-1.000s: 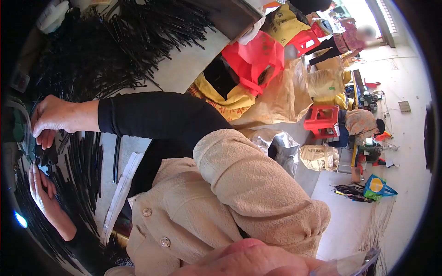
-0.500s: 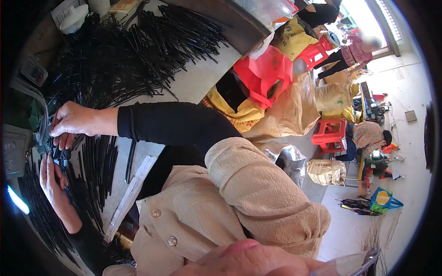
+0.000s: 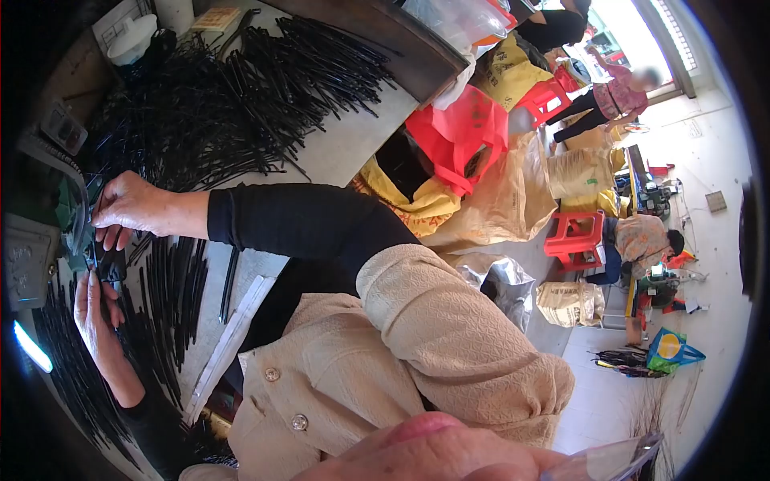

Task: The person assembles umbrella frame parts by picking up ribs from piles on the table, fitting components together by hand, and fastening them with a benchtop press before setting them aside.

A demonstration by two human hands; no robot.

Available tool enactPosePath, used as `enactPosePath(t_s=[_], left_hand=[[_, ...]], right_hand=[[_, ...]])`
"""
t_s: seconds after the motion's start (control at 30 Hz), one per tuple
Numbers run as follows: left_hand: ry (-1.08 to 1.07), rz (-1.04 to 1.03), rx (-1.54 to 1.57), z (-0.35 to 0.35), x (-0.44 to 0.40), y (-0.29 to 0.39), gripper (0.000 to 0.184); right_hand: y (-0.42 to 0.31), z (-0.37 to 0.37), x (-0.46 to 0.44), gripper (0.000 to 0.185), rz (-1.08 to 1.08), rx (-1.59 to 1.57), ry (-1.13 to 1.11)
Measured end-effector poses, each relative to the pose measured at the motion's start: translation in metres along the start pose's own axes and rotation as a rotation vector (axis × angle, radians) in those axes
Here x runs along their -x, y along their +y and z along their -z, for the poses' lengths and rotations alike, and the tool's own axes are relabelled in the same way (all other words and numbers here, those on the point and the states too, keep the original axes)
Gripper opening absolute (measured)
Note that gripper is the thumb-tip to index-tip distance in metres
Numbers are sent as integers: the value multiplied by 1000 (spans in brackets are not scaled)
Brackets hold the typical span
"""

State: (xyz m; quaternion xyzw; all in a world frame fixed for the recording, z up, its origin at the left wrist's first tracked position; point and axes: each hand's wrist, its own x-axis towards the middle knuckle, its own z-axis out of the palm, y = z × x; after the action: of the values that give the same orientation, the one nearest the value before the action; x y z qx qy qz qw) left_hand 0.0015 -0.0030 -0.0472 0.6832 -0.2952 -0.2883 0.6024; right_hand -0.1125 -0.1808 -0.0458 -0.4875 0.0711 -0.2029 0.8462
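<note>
My right hand (image 3: 132, 204) reaches across at the left of the view, its fingertips pinched beside a small machine with green parts (image 3: 68, 207). Just below it, my left hand (image 3: 98, 321) has its fingertips drawn together near the same spot. A thin dark piece seems to run between the two sets of fingertips, too small to name. Long thin black strips (image 3: 172, 289) lie in rows beside and below my hands. A large tangled heap of similar black strips (image 3: 265, 88) covers the table above my right forearm.
A pale bar (image 3: 228, 349) runs along the table edge near my body. A white bowl (image 3: 132, 40) stands at the upper left. Beyond the table are a red bag (image 3: 461, 132), large sacks (image 3: 513, 192) and a red stool (image 3: 575, 239). Several people are farther back.
My hands have shifted slightly, with a little more gap between their fingertips. In the background, the person in pink has raised an arm.
</note>
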Motion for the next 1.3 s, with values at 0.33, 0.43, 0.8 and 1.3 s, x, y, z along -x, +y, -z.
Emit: enactPosePath(t_s=[0.33, 0.43, 0.8, 1.3], left_hand=[[-36, 9, -25, 1, 0, -1, 22], [-36, 19, -31, 1, 0, -1, 22], [-71, 0, -17, 2, 2, -5, 22], [-114, 40, -38, -3, 2, 0, 23]], right_hand=[[-8, -3, 4, 13, 14, 15, 42], [-8, -2, 4, 12, 34, 6, 45], [-12, -2, 4, 11, 87, -1, 88], [-18, -4, 7, 11, 96, -2, 115]])
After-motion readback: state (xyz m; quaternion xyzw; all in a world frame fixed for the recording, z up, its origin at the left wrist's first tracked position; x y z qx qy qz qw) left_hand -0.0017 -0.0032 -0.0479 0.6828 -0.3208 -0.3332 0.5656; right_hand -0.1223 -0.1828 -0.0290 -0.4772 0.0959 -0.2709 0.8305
